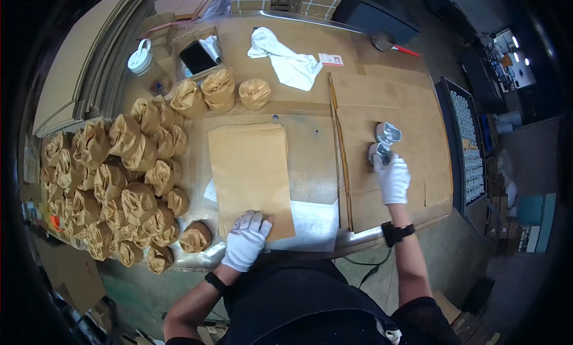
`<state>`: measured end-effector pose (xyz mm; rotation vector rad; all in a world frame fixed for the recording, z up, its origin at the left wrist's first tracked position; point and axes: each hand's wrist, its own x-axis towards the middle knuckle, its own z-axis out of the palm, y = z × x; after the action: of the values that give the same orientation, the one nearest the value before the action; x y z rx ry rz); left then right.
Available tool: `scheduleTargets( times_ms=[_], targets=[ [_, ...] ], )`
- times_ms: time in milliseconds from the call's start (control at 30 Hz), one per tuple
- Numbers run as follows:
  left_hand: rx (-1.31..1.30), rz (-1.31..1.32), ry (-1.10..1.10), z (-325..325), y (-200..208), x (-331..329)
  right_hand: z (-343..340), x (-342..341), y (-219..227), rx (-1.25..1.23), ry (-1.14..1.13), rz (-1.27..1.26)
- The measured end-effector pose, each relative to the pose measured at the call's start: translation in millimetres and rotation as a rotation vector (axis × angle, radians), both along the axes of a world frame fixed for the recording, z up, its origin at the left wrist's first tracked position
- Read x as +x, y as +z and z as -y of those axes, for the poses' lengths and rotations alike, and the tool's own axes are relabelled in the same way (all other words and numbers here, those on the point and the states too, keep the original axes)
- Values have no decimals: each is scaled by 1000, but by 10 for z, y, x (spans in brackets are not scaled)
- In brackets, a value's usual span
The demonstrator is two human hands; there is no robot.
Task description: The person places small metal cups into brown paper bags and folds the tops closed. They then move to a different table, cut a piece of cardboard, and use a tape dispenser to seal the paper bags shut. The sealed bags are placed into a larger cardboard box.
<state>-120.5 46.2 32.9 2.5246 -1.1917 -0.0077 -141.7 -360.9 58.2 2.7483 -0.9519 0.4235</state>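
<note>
My left hand (pixel 246 240), in a white glove, lies flat with fingers spread on the near edge of a stack of brown paper sheets (pixel 249 166) in the middle of the table. My right hand (pixel 392 178), also gloved, reaches out over a cardboard sheet (pixel 412 112) and closes on a shiny silver metal part (pixel 378 152). A second silver part (pixel 388 132) sits just beyond it, untouched.
Many brown paper-wrapped bundles (pixel 113 184) are heaped on the left half of the table, with three more (pixel 219 90) further back. A white cloth (pixel 286 62), an open small box (pixel 199 56) and a tape roll (pixel 141 59) lie at the far side. A tray of small parts (pixel 468 142) stands at the right.
</note>
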Motion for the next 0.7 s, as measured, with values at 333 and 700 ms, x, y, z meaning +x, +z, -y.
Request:
scheduleTargets(
  times_ms=[333, 700],
  targets=[
    [34, -40, -39, -121, -120, -195, -543, 364, 327, 1232, 90, -253],
    [-149, 27, 91, -170, 160, 104, -2108, 414, -265, 1496, 308, -444]
  ],
)
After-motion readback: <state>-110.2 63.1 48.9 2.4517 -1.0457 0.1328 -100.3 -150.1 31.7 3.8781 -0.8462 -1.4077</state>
